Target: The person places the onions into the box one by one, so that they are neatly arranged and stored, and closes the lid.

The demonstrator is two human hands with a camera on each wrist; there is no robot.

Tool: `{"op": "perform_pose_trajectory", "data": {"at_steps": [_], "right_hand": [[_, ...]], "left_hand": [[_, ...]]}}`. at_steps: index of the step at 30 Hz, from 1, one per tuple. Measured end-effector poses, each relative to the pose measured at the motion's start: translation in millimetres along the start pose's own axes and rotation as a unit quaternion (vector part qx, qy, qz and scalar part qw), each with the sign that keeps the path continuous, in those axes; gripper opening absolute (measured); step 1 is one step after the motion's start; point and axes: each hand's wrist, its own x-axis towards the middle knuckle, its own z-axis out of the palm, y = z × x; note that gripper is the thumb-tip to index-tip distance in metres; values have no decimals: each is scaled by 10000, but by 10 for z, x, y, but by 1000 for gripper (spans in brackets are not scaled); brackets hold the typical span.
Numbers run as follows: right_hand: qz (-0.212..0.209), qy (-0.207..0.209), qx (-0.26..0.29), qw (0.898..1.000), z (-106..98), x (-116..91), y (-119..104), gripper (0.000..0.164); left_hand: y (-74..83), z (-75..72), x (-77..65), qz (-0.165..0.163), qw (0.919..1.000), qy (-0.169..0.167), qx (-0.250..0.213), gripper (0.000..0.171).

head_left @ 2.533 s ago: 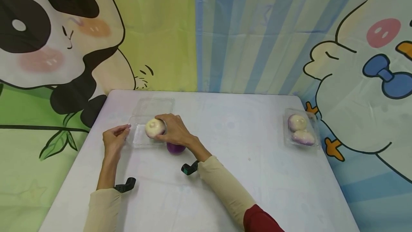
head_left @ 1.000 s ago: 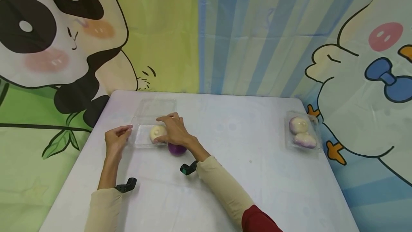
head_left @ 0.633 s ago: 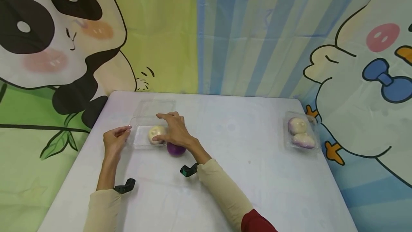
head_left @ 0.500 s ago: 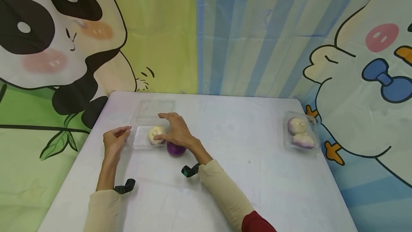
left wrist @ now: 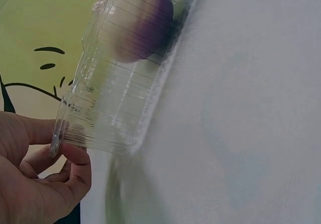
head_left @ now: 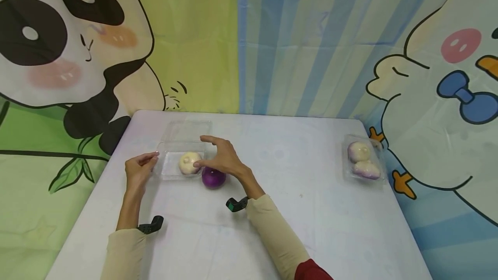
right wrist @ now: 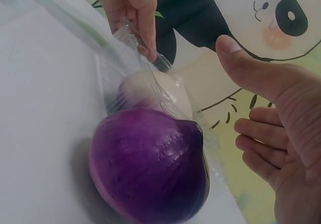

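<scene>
A clear plastic clamshell box lies at the table's left, its lid folded open behind it. Finger and thumb of my left hand pinch the box's left rim, clearly seen in the left wrist view. Inside the box, on its right side, sits a white-and-purple onion. My right hand is just right of that onion, fingers spread and holding nothing, its thumb tip overlapping the onion in the head view. A purple onion rests on the table by the box's front right corner, below the right hand.
At the table's right edge stands another clear box with two white-and-purple onions in it. The white table ends at the back against a printed curtain. A black camera is worn on each wrist.
The white-and-purple onion has come down into the box. My right hand has let it go, spread its fingers and drawn back to the right. The left hand keeps its pinch on the rim.
</scene>
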Motion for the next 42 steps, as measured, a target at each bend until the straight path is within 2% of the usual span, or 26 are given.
{"op": "perform_pose_trajectory", "data": {"at_steps": [8, 14, 23, 42], "right_hand": [[-104, 3, 292, 9995, -37, -53, 92, 83], [-124, -175, 477, 9986, -70, -116, 142, 82], [-117, -723, 345, 9967, -163, -216, 231, 90], [94, -1056, 134, 9943, -92, -420, 399, 97]], "left_hand": [[0, -8, 17, 47, 9999, 56, -83, 34], [10, -9, 40, 97, 9999, 65, -115, 34], [10, -9, 50, 63, 10000, 4, -52, 34], [3, 2, 10, 61, 10000, 9, -37, 34]]}}
